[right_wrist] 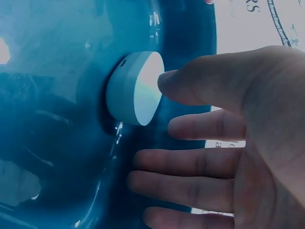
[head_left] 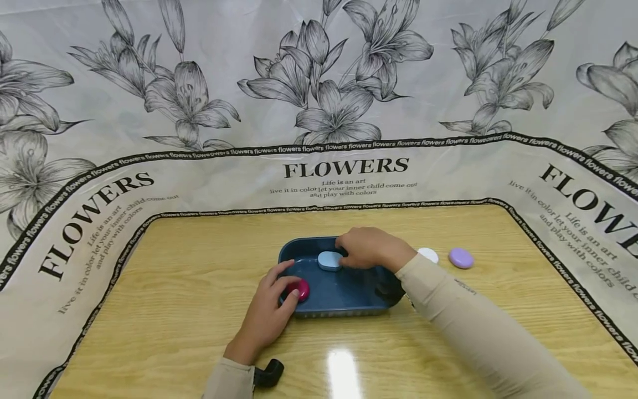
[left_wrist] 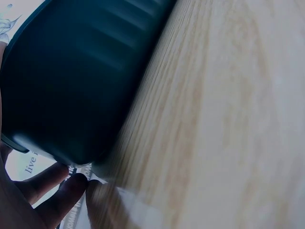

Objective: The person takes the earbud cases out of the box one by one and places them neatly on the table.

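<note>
A dark blue plastic tub stands on the table. Inside it, a small oval light-blue case lies towards the back; its pale face and a small slot show in the right wrist view. My right hand reaches over the back rim, fingers nearly straight, with the thumb tip right at the case. At the tub's front left corner is my left hand. Its thumb and a finger pinch a round magenta case just inside the rim. In the left wrist view other fingers lie outside the tub.
A purple round case and a white one, partly hidden by the right sleeve, lie right of the tub. A flower-printed cloth borders the wooden table behind and at the sides. A black wrist camera sits at the left cuff.
</note>
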`<action>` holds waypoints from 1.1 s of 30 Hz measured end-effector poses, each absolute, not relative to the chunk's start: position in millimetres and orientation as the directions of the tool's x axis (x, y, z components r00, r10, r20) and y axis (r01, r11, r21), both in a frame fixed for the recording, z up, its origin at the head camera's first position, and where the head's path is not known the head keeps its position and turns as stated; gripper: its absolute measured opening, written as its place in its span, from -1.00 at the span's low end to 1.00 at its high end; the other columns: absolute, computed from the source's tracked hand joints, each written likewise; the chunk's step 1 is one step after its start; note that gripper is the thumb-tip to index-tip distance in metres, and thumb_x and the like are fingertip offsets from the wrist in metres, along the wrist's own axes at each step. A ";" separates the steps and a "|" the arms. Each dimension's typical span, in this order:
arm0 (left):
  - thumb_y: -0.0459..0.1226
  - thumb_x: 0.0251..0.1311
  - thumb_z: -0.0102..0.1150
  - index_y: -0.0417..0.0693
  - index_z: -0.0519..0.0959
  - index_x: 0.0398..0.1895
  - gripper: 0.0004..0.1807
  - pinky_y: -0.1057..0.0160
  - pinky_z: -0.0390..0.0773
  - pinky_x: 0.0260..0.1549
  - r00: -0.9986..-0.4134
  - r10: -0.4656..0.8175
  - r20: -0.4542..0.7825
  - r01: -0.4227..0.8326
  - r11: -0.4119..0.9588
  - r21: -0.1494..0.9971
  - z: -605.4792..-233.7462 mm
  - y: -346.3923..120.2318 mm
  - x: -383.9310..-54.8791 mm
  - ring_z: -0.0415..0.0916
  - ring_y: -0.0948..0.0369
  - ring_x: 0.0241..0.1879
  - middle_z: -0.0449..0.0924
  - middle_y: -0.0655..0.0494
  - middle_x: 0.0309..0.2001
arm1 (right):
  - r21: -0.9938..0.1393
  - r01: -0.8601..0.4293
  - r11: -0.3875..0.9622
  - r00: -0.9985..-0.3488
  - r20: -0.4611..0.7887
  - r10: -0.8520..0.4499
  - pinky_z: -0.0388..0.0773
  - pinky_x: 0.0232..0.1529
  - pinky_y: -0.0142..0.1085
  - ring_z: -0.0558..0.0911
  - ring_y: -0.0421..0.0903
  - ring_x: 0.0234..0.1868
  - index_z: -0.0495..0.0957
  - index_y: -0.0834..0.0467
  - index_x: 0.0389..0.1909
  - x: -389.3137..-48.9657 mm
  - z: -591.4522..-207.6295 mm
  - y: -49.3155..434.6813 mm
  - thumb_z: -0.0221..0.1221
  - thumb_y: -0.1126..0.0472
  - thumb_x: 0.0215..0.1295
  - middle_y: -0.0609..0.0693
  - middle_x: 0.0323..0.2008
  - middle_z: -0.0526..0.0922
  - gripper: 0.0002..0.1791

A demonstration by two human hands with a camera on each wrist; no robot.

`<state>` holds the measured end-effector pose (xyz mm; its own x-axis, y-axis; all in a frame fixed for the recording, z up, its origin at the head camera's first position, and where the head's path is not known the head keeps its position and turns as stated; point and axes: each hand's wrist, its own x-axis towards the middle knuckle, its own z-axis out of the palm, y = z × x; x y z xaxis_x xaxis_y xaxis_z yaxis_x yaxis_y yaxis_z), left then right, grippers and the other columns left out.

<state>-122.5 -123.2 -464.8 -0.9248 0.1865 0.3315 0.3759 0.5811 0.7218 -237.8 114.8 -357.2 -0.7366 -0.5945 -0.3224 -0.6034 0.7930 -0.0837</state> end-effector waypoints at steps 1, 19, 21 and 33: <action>-0.19 0.42 0.10 0.05 0.66 0.05 -0.75 -0.11 0.39 0.24 -0.925 0.189 0.331 0.377 0.582 0.720 -464.5 -122.8 -123.2 0.19 0.15 0.39 0.23 0.35 0.44 | -0.080 -0.605 0.792 -0.737 -0.321 -0.595 0.57 -0.04 -0.05 0.63 -0.05 -0.18 0.61 0.12 0.13 -238.5 -357.4 114.2 0.24 0.00 0.36 0.03 -0.10 0.68 -0.59; -0.19 0.42 0.07 0.03 0.65 0.06 -0.74 -0.06 0.39 0.24 -0.923 0.219 0.316 0.385 0.568 0.728 -462.7 -115.2 -125.4 0.18 0.18 0.39 0.23 0.35 0.44 | -0.064 -0.620 0.782 -0.718 -0.354 -0.599 0.54 -0.28 -0.11 0.53 -0.10 -0.38 0.54 0.11 -0.10 -238.1 -364.5 109.2 0.34 0.04 0.26 -0.07 -0.37 0.55 -0.69; -0.18 0.43 0.07 0.04 0.65 0.06 -0.74 -0.07 0.37 0.25 -0.925 0.216 0.312 0.379 0.572 0.727 -463.2 -116.8 -124.7 0.17 0.18 0.40 0.23 0.34 0.45 | -0.065 -0.625 0.778 -0.716 -0.349 -0.605 0.53 -0.30 -0.12 0.53 -0.10 -0.39 0.54 0.10 -0.12 -238.0 -365.9 106.4 0.35 0.03 0.26 -0.08 -0.39 0.54 -0.69; -0.19 0.42 0.09 0.06 0.66 0.05 -0.75 -0.10 0.32 0.29 -0.927 0.191 0.324 0.372 0.591 0.716 -463.7 -123.9 -123.2 0.16 0.19 0.41 0.23 0.34 0.44 | -0.076 -0.650 0.756 -0.697 -0.336 -0.633 0.56 -0.25 -0.12 0.55 -0.11 -0.36 0.54 0.10 -0.06 -241.1 -368.9 90.6 0.34 0.01 0.30 -0.08 -0.35 0.57 -0.67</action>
<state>-123.2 -123.9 -463.7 -0.9266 0.1907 0.3241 0.3720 0.5911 0.7156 -241.1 90.6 -368.9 -0.6970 -0.6333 -0.3362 -0.6502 0.7560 -0.0760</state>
